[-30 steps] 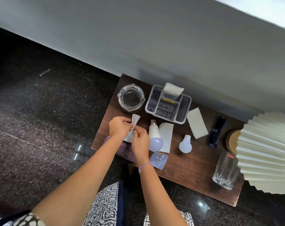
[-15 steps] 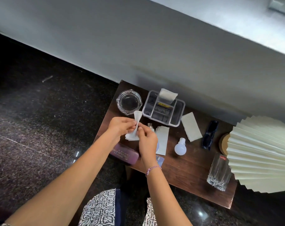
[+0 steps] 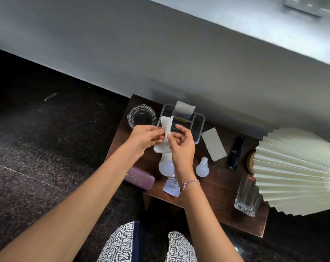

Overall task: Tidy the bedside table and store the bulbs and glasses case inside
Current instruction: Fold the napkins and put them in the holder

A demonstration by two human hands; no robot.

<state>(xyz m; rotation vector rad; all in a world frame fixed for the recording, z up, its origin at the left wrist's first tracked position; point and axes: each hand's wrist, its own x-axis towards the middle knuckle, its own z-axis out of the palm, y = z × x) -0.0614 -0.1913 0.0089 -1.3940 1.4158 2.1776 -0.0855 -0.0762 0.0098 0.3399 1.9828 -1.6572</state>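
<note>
Storage not begun, I judge: both bulbs point(image 3: 166, 167) point(image 3: 202, 168) and glasses case point(image 3: 139, 178) lie out on the bedside table point(image 3: 217, 188), my left hand point(image 3: 144, 138) and right hand point(image 3: 182, 146) together pinching a tissue point(image 3: 166, 127).

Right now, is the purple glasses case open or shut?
Shut. The case lies flat at the table's front edge, its lid down so the printed top shows, with no gap or lining in view.

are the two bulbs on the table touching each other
Apart. The head view shows the large bulb and the small bulb lying side by side, with the right hand's wrist and bare wood between them.
</note>
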